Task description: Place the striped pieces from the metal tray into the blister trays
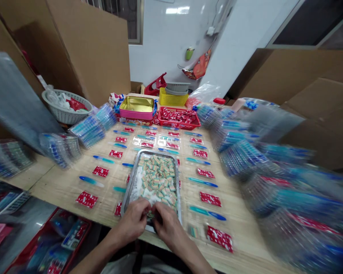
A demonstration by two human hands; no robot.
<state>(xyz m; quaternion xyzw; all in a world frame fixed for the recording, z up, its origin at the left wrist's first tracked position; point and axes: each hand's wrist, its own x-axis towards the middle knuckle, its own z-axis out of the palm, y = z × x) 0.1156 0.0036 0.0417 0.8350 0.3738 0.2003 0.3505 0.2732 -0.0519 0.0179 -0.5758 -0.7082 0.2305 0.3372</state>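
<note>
A metal tray (pixel 130 182) holds many small striped pieces (pixel 159 173) in pale and green bands, with white powder among them. Over its near end, my left hand (pixel 135 217) and my right hand (pixel 168 224) come together, fingers curled and pinched. Whatever lies between the fingertips is mostly hidden. Around the tray, rows of clear plastic packs lie flat, each with a red dotted sachet (pixel 219 238) and a blue-green pen-like item (pixel 208 213). A few striped pieces (pixel 194 231) sit in the pack closest to my right hand.
Blurred stacks of filled packs (pixel 240 158) line the right side; more stacks (pixel 87 131) stand at left. At the back are a red basket (pixel 199 123) of sachets, a pink-and-gold tin (pixel 135 114) and a yellow basket (pixel 171 101). A red crate (pixel 82 236) sits below the table's left edge.
</note>
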